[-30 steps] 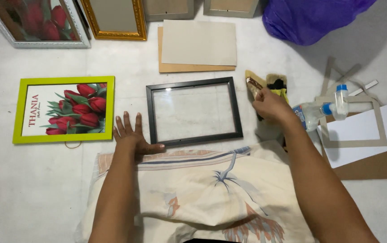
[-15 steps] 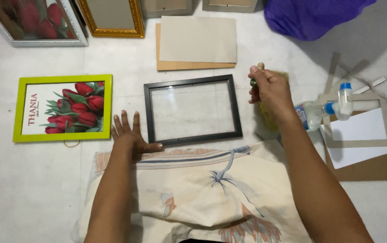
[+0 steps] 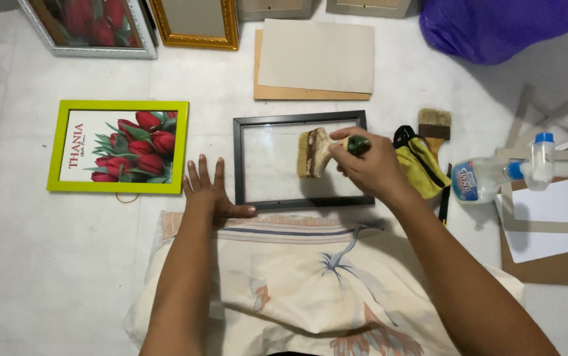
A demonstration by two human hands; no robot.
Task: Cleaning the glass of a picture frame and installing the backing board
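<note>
A black picture frame (image 3: 239, 161) with a glass pane lies flat on the white floor in front of me. My left hand (image 3: 208, 193) rests flat on the floor at the frame's lower left corner, fingers spread, thumb touching the frame's bottom edge. My right hand (image 3: 368, 165) grips a wide paintbrush (image 3: 315, 152) by its green-ended handle. The pale bristles point left and hover over the glass, right of its centre.
A lime-green frame with a red tulip picture (image 3: 119, 146) lies left. Cardboard sheets (image 3: 314, 60) lie beyond the black frame. To the right are a second brush (image 3: 434, 125), a yellow cloth (image 3: 419, 168), a spray bottle (image 3: 495, 175) and mat boards (image 3: 548, 224). A patterned cushion (image 3: 297, 283) covers my lap.
My right hand picked the brush up from the right side and carried it left over the glass of the black frame. The left hand stayed put.
</note>
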